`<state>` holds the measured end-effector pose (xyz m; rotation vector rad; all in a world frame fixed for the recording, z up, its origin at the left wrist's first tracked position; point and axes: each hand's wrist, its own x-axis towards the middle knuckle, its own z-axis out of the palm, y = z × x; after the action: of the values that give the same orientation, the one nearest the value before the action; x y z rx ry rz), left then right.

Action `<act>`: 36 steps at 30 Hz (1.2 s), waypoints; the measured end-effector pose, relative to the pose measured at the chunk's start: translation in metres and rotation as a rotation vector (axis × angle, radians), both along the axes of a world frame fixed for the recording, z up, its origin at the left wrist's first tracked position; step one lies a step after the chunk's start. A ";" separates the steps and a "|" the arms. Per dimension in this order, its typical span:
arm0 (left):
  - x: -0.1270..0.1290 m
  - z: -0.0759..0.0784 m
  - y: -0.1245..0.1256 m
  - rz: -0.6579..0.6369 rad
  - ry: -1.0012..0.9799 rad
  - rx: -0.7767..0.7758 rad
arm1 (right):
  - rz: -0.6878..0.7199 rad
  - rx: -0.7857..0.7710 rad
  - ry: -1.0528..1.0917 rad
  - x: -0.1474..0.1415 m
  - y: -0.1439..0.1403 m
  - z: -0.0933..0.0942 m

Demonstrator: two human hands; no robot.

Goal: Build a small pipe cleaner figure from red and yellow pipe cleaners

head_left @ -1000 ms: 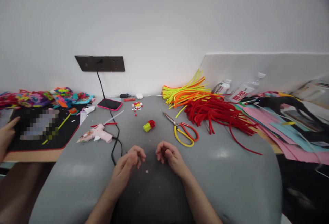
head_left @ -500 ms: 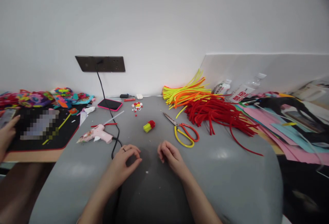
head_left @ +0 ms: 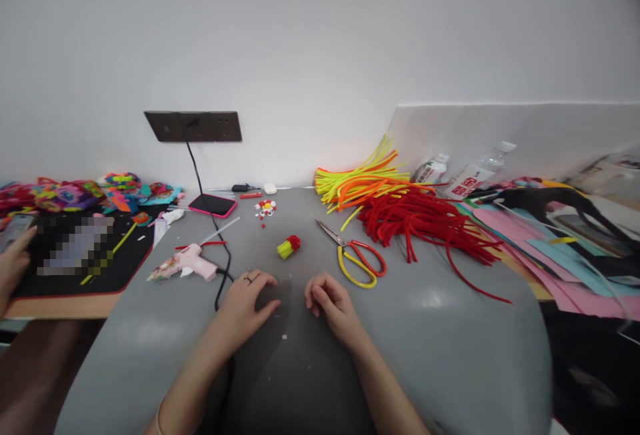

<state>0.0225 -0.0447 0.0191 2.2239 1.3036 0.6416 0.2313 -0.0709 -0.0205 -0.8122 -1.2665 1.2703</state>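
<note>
pipe-cleaner bundle (head_left: 289,246), a short yellow stub capped in red, lies on the grey table (head_left: 440,328) just beyond both hands and is the nearest worked piece to them. left hand (head_left: 249,298) rests palm down on the table with fingers spread and loose, a ring on one finger, holding nothing. right hand (head_left: 327,296) sits beside it with fingers curled in toward the palm; nothing shows between them, though something very small could be hidden there. judged from this, the hands are in a pause between handlings, with the bundle set down and untouched. reaching it would call for a short stretch straight ahead, and the path is free.

scissors (head_left: 356,256) with red and yellow handles lie just right of the bundle, blades pointing away. a pink glue gun (head_left: 186,264) lies to the left, and its black cord (head_left: 223,274) runs close past the left hand, the one thing a reach could snag. farther back sit small red and white beads (head_left: 265,208), a phone in a pink case (head_left: 213,205), and piles of red pipe cleaners (head_left: 425,222) and yellow and orange pipe cleaners (head_left: 363,178). coloured paper sheets (head_left: 550,255) spread at the right. at the far left edge another person's hand (head_left: 11,268) holds a phone by a black mat (head_left: 75,255).
</note>
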 end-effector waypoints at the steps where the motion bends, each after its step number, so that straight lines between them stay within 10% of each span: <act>1: 0.000 -0.001 0.004 0.022 0.004 0.009 | -0.003 0.004 -0.016 0.000 0.000 0.001; 20: 0.032 0.000 0.094 0.085 0.141 -0.005 | 0.073 -0.059 -0.062 -0.002 -0.003 0.002; 36: 0.048 -0.015 0.138 0.177 -0.858 -0.099 | -0.485 0.263 -0.229 -0.016 0.163 0.009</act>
<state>0.0700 0.0936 0.0038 1.4580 1.0263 1.3627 0.2154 0.0922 -0.0119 -1.0152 -1.2813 0.6228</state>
